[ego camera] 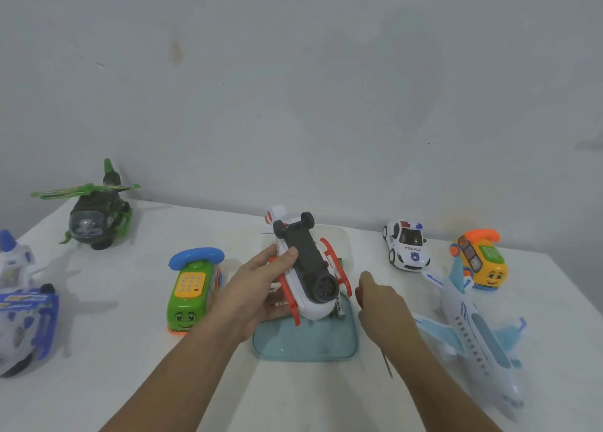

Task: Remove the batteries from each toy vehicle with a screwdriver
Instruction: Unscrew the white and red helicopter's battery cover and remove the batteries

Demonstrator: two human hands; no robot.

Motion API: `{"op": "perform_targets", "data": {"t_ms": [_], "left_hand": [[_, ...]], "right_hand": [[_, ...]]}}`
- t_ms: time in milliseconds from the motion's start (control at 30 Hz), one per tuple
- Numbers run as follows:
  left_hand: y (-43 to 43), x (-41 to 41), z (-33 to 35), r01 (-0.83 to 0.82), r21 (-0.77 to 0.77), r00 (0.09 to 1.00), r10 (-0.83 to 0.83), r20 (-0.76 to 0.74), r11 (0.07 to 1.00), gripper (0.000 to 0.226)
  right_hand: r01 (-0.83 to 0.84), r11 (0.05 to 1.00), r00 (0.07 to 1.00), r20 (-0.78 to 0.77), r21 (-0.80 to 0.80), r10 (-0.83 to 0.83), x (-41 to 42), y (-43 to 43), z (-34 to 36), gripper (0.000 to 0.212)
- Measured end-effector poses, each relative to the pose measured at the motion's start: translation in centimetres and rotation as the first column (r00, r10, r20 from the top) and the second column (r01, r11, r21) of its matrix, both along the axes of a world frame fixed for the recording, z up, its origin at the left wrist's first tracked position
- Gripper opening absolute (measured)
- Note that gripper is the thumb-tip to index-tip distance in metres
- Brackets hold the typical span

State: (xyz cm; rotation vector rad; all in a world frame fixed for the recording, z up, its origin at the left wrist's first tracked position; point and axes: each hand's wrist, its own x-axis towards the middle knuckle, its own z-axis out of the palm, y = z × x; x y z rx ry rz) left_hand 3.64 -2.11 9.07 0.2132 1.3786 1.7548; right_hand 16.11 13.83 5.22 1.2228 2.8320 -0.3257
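Two bare hands are shown over a white table (130, 376). A white-and-red plastic toy helicopter (310, 268), turned belly-up with its dark underside exposed, is gripped by the left hand (257, 288) above a translucent teal plastic tray (303, 347). A red-handled metal screwdriver (387, 363) is clasped in the right hand (381, 304), just beside the helicopter, shaft pointing toward the viewer. A green bus-shaped toy phone (191, 291), a white police car (406, 247) and a pale-blue airliner (473, 333) are set around the tray.
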Motion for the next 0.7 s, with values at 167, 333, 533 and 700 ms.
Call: {"op": "perform_targets", "data": {"t_ms": [167,333,533,700], "left_hand": [[0.1,0.2,0.2,-0.007,-0.012,1.0,0.007,0.007,1.0,0.006],[0.0,0.1,0.1,-0.008,-0.023,1.0,0.008,-0.005,1.0,0.011],[0.1,0.2,0.2,-0.028,-0.027,0.999,0.027,-0.02,0.999,0.016],[0.3,0.2,0.7,-0.041,0.002,0.998,0.041,-0.047,0.999,0.018]], "right_hand": [[-0.012,0.999,1.0,0.011,-0.048,0.013,0.3,-0.7,-0.5,0.012],[0.04,0.997,0.999,-0.001,-0.07,-0.04,0.4,0.3,0.3,0.017],[-0.252,0.965,0.657,-0.744,-0.065,0.121,-0.3,-3.0,5.8,0.014],[-0.359,0.931,0.706,-0.635,0.062,0.314,-1.7,-5.9,4.8,0.043]]}}
